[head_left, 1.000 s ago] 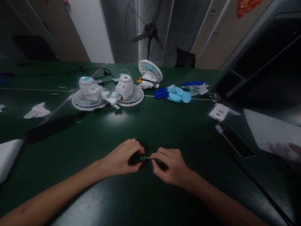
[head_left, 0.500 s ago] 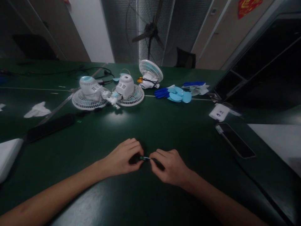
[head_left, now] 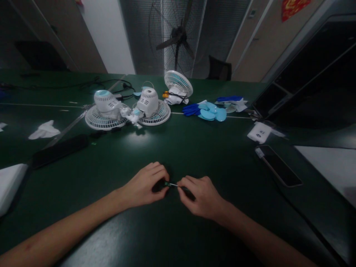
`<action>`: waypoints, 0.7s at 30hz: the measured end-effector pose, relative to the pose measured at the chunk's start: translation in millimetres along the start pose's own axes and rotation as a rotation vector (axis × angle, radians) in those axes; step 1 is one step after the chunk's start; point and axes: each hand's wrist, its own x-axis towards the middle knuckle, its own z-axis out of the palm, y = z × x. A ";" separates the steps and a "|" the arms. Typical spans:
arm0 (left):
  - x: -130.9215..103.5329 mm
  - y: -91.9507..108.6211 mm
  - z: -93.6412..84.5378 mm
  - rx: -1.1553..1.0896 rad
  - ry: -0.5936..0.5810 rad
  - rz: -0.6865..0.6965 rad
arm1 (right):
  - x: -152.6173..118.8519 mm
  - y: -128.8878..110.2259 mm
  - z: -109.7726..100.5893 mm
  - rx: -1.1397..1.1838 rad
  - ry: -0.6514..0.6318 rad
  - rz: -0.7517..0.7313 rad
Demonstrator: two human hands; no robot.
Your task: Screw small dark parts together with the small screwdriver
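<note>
Near the middle of the dark green table, my left hand pinches a small green part between thumb and fingers. My right hand is closed around the dark handle of a thin tool, whose metal shaft points left and meets the green part. Too little of the green part shows to tell what it is. The fingertips of both hands are close together but apart.
White fan assemblies and a small fan stand farther back. Beside them lie blue gloves and light blue blades. A phone and white box are right; a black case is left.
The green part and the tool's shaft have shifted very slightly upward in the view, with my left fingers. Both hands keep their hold.
</note>
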 end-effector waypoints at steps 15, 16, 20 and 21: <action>-1.3 1.9 -0.4 0.005 0.046 -0.024 | -3.3 2.9 3.0 0.000 0.132 -0.015; -1.3 2.4 -1.1 0.003 0.042 -0.022 | -3.3 2.9 3.0 0.000 0.127 -0.016; -1.8 3.5 -4.0 -0.013 0.019 -0.007 | -3.8 3.0 2.4 0.017 0.118 -0.033; -1.9 3.7 -4.6 -0.016 0.010 0.002 | -4.0 2.9 2.2 0.019 0.120 -0.037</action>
